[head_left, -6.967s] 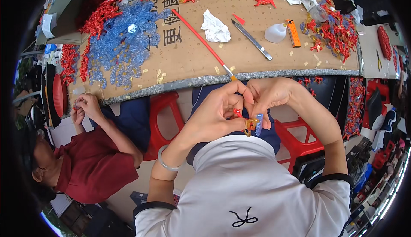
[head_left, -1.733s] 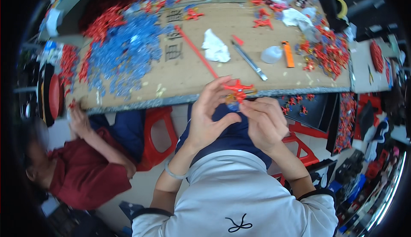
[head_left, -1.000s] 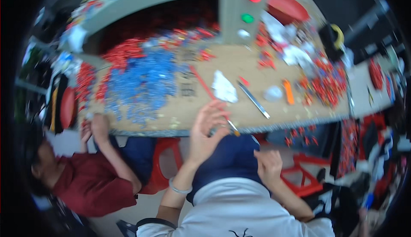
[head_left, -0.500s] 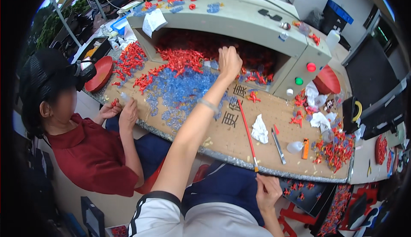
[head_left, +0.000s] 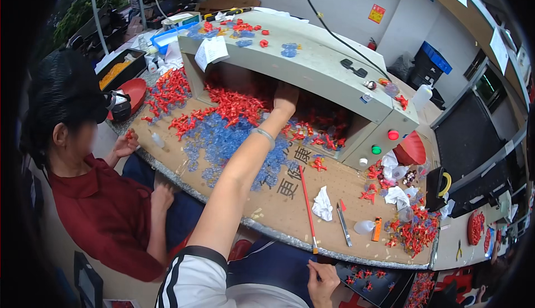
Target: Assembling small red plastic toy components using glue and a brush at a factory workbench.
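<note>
My left arm stretches across the table, and my left hand (head_left: pixel 286 97) is inside the dark opening of a grey-green metal cabinet (head_left: pixel 278 57). Shadow hides its fingers. Beside it lies a heap of small red plastic figures (head_left: pixel 237 106), with a pile of clear blue plastic pieces (head_left: pixel 223 141) in front. My right hand (head_left: pixel 323 282) hangs low by my lap, below the table's front edge. Its fingers are curled together, and whatever they may hold cannot be made out. Above it, a red-handled brush (head_left: pixel 307 210) lies on the table.
At left a co-worker (head_left: pixel 106 208) sits holding a small red piece. On the table lie crumpled tissue (head_left: pixel 322 204), a craft knife (head_left: pixel 344 225), a squeeze bottle (head_left: pixel 365 227) and an orange box cutter (head_left: pixel 377 229). More red figures (head_left: pixel 415 233) are heaped at right.
My left hand has gone deeper into the cabinet opening. The co-worker has put a small bottle on the table and lowered one hand. The whole view has shifted.
</note>
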`<state>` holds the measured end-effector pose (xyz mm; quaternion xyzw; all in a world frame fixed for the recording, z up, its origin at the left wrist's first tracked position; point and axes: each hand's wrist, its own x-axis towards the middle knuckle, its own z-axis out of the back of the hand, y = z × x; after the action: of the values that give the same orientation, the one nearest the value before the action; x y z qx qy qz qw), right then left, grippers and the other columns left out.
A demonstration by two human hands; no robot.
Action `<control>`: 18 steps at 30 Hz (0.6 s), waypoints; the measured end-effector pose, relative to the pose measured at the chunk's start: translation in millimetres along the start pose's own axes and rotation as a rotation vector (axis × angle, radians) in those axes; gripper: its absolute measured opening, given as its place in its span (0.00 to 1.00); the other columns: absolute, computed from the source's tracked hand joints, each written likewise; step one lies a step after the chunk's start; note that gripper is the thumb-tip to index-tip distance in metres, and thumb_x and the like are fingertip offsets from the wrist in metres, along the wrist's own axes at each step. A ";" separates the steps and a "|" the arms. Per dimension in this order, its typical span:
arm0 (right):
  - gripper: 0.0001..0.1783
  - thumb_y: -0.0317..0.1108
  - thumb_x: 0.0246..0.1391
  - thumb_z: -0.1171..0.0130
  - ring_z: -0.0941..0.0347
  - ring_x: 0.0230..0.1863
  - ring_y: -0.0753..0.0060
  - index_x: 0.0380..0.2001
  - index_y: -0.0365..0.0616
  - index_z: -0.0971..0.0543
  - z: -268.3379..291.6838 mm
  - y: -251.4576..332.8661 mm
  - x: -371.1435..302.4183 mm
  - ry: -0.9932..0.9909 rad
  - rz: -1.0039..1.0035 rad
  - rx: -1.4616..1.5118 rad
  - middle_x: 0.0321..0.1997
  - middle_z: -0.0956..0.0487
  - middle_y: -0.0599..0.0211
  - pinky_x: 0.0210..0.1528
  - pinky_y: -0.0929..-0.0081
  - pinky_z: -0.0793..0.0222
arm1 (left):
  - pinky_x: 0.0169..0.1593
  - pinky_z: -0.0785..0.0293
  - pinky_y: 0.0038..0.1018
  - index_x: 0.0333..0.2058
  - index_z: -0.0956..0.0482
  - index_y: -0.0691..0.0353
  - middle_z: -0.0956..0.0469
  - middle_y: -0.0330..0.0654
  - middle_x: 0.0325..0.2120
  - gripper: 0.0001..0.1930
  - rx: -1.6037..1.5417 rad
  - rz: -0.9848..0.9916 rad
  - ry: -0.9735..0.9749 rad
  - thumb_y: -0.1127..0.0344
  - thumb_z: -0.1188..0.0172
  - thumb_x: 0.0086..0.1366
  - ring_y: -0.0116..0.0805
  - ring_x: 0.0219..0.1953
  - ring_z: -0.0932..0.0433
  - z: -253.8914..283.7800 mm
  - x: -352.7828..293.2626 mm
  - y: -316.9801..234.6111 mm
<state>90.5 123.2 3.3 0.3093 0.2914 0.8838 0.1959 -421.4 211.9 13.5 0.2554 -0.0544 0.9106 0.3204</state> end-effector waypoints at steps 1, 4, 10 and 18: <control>0.09 0.18 0.37 0.36 0.25 0.25 0.62 0.27 0.40 0.18 -2.2 -5.6 0.1 0.013 0.002 -0.011 0.24 0.21 0.61 0.31 0.72 0.33 | 0.64 0.47 0.41 0.56 0.34 0.61 0.39 0.49 0.59 0.26 -0.003 0.004 -0.007 0.68 0.46 0.57 0.46 0.63 0.45 9.3 -4.4 4.0; 0.10 0.18 0.37 0.36 0.26 0.25 0.63 0.27 0.40 0.18 -4.3 -11.0 4.0 -0.008 0.017 -0.006 0.24 0.21 0.63 0.30 0.72 0.35 | 0.47 0.30 0.45 0.41 0.26 0.73 0.26 0.60 0.39 0.16 -0.521 0.166 -0.219 0.71 0.43 0.52 0.59 0.44 0.28 54.0 -19.3 5.7; 0.08 0.17 0.38 0.36 0.27 0.24 0.62 0.26 0.39 0.18 -5.6 9.6 31.7 0.004 0.027 0.072 0.23 0.21 0.61 0.30 0.71 0.34 | 0.19 0.35 0.22 0.37 0.35 0.62 0.30 0.39 0.17 0.11 -1.591 0.751 0.019 0.59 0.52 0.66 0.22 0.16 0.32 103.9 -94.5 -12.5; 0.09 0.20 0.49 0.43 0.25 0.32 0.73 0.36 0.32 0.20 0.3 12.5 80.9 -0.187 -0.326 0.350 0.36 0.19 0.57 0.42 0.76 0.30 | 0.32 0.33 0.21 0.48 0.33 0.64 0.26 0.41 0.35 0.14 -2.354 0.818 0.513 0.64 0.61 0.71 0.27 0.29 0.29 178.0 -280.9 -87.8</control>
<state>29.4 156.5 46.4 0.3677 0.4667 0.7441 0.3054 -104.5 78.3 21.1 -0.4002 -0.8379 0.3677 0.0509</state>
